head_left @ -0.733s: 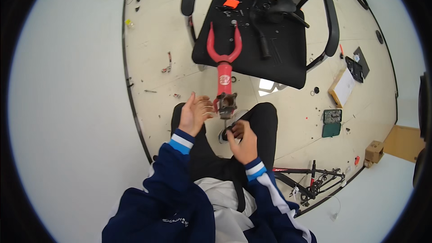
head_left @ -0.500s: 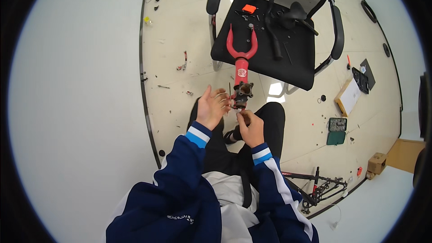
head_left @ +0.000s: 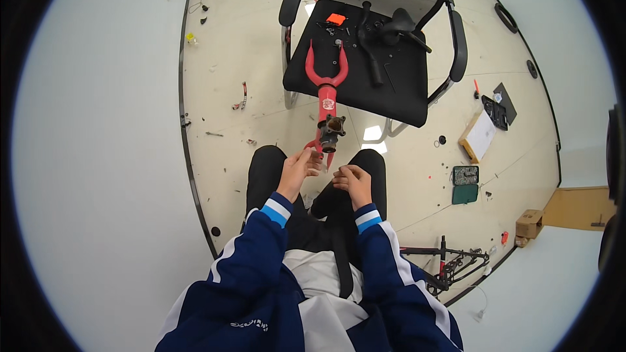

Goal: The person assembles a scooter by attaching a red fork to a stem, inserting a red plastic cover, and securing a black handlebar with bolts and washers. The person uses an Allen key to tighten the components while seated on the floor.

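A red bicycle fork [head_left: 327,101] leans from the chair seat toward me, its two prongs on the seat's front part. At its near end sits a dark metal stem clamp [head_left: 332,125] with open bolt lugs. Further red prongs [head_left: 313,146] show beneath the clamp. My left hand [head_left: 298,171] is just below and left of the clamp, beside a red prong, fingers loosely bent and apart from the thumb. Lower right of the clamp, my right hand [head_left: 355,184] has its fingers bent together with the thumb. Whatever it pinches is too small to make out.
On the black chair [head_left: 398,101] lie a handlebar [head_left: 373,45], a saddle [head_left: 396,26], an orange item [head_left: 336,19] and small parts. To the right are a white board [head_left: 479,135], a green case [head_left: 465,193] and a dark bicycle frame [head_left: 443,264]. Small parts dot the floor.
My left hand has dropped from beside the clamp, its fingers now less spread. My right hand has moved down, away from the clamp's underside. The whole view has shifted slightly.
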Demonstrator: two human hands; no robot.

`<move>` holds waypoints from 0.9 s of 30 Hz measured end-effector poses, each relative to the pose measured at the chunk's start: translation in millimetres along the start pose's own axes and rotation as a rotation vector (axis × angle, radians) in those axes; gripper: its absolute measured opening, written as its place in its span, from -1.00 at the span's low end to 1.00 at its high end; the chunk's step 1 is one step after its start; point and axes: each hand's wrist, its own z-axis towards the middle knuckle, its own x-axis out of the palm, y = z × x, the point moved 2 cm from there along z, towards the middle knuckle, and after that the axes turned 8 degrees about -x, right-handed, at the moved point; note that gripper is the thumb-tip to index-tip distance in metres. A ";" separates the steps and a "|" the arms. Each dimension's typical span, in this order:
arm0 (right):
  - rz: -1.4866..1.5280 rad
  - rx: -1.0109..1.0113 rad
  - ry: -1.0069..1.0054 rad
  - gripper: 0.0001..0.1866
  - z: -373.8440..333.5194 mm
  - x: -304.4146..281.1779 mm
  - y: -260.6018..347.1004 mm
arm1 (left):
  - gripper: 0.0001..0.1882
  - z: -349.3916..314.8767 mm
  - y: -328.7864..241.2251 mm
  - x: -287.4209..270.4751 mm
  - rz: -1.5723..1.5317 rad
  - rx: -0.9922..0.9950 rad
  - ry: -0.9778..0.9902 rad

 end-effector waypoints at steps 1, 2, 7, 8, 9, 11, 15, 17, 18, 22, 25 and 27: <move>0.034 0.014 0.018 -0.76 -6.1 3.0 9.2 | -0.66 -4.7 -8.0 4.4 0.007 0.012 0.026; 0.069 -0.004 0.055 -0.75 -8.5 9.4 18.4 | -0.67 -7.4 -14.4 7.9 0.020 0.024 0.055; 0.013 -0.215 0.042 -0.69 -5.9 44.6 49.0 | -0.69 -9.1 -27.4 18.1 0.097 0.086 0.020; -0.069 -0.254 0.024 -0.69 -3.7 47.9 51.0 | -0.69 -10.0 -29.6 18.6 0.112 0.100 -0.007; -0.151 -0.292 0.006 -0.68 -2.4 49.4 52.5 | -0.69 -9.5 -29.7 17.6 0.127 0.083 -0.010; -0.219 -0.417 -0.032 -0.72 0.1 48.4 53.7 | -0.68 -8.5 -29.2 15.5 0.158 0.049 -0.014; -0.214 -0.462 -0.047 -0.80 -1.9 46.6 58.0 | -0.69 -8.5 -26.7 20.1 0.237 0.132 -0.116; -0.086 -0.384 -0.013 -0.81 -1.0 46.2 51.3 | -0.69 -12.5 -29.0 24.0 0.316 0.184 -0.185; -0.036 -0.376 -0.013 -0.82 -1.0 46.4 50.2 | -0.69 -14.6 -31.5 27.4 0.376 0.212 -0.210; 0.153 -0.296 0.005 -0.85 2.7 41.9 39.8 | -0.68 -29.2 -46.0 42.7 0.624 0.379 -0.297; 0.367 -0.162 0.029 -0.81 8.3 41.3 24.8 | -0.72 -24.3 -41.3 42.6 0.728 0.554 -0.350; 0.468 -0.088 0.046 -0.78 11.4 44.0 17.5 | -0.75 -21.4 -38.4 37.1 0.754 0.656 -0.369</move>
